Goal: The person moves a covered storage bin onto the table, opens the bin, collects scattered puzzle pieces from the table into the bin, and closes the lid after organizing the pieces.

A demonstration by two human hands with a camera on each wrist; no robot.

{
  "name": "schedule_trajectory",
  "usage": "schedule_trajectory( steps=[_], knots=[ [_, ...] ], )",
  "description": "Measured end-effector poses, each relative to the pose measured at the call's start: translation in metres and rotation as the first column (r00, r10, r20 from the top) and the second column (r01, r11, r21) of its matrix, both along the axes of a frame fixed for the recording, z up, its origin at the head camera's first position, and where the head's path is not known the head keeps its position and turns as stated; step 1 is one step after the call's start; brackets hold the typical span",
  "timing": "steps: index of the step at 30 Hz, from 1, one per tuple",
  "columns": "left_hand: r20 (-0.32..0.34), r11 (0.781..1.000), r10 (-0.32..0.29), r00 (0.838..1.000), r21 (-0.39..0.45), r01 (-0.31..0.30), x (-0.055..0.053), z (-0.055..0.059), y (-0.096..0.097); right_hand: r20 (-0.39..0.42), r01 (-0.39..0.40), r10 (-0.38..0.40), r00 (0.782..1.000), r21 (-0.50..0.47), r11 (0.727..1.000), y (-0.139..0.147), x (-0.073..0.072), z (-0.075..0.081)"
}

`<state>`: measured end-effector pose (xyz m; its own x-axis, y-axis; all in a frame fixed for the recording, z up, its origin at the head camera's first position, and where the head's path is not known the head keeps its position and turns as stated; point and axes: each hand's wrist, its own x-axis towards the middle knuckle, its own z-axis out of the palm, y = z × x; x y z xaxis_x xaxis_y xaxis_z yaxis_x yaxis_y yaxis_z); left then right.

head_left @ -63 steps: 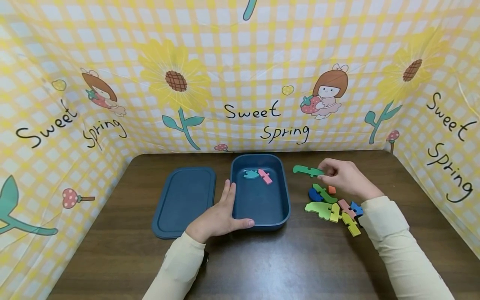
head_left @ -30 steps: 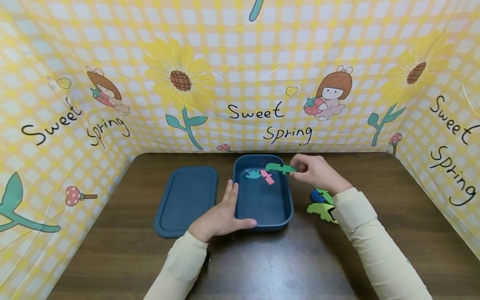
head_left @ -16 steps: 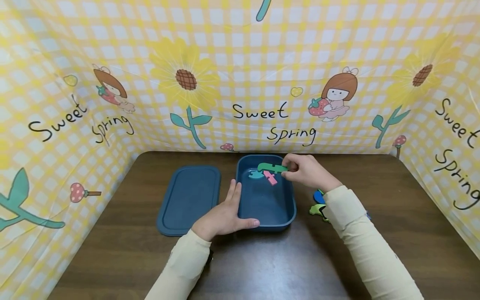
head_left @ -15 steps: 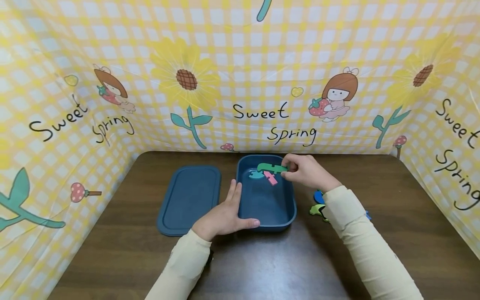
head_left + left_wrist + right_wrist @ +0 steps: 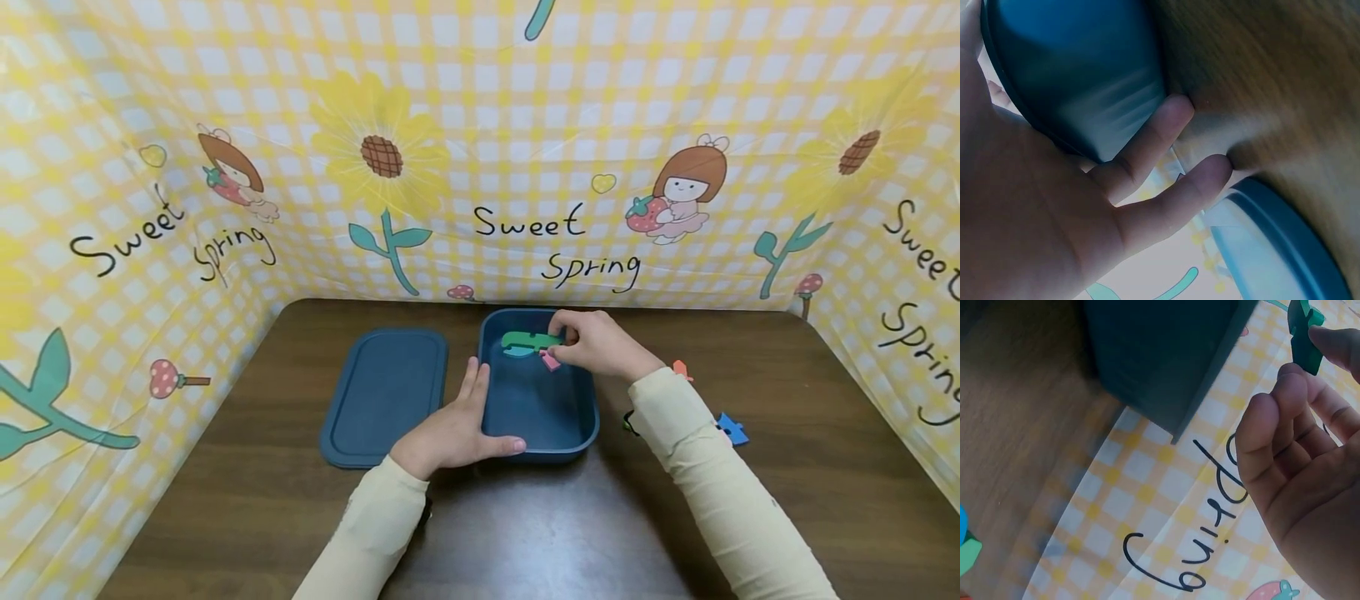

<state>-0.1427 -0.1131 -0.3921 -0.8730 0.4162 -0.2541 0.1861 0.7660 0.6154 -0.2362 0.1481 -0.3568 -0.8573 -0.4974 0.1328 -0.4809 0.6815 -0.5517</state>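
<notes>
My right hand pinches a long green notched puzzle piece by its right end, inside the back part of a dark blue box. Beneath it in the head view, a teal puzzle piece and a pink puzzle piece are partly covered. Thumb and fingertips hold the green puzzle piece in the right wrist view too. My left hand rests against the box's left side, fingers straight and thumb along the front rim. Its fingers reach down beside the wall toward the tabletop.
A flat dark blue lid lies left of the box on the brown wooden table. Right of the box, a blue piece and an orange piece show around the right sleeve, which hides others. A checked cloth stands behind.
My right hand has carried the green puzzle piece leftward from the table beside the pile, over the rim and down into the box. The left hand keeps its place on the box.
</notes>
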Motion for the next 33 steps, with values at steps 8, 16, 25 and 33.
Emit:
schedule_trajectory(
  steps=[8,16,25,33],
  knots=[
    [0.009,1.000,0.002,1.000,0.004,-0.002,-0.001,-0.001,0.000,0.032,0.004,-0.005,0.999,0.027,1.000,-0.008,-0.004,-0.004],
    [0.010,1.000,-0.006,1.000,0.009,0.005,0.001,0.001,0.000,0.087,-0.013,0.008,0.996,0.048,0.999,-0.015,-0.008,-0.011],
    [0.006,1.000,-0.003,1.000,0.011,0.003,-0.001,-0.001,-0.001,0.035,-0.040,0.037,0.999,0.098,0.994,-0.026,-0.012,-0.018],
    [0.019,1.000,-0.006,1.000,0.015,0.005,-0.001,0.000,-0.001,0.022,-0.048,0.046,0.999,0.114,0.992,-0.036,-0.012,-0.022]
  ],
)
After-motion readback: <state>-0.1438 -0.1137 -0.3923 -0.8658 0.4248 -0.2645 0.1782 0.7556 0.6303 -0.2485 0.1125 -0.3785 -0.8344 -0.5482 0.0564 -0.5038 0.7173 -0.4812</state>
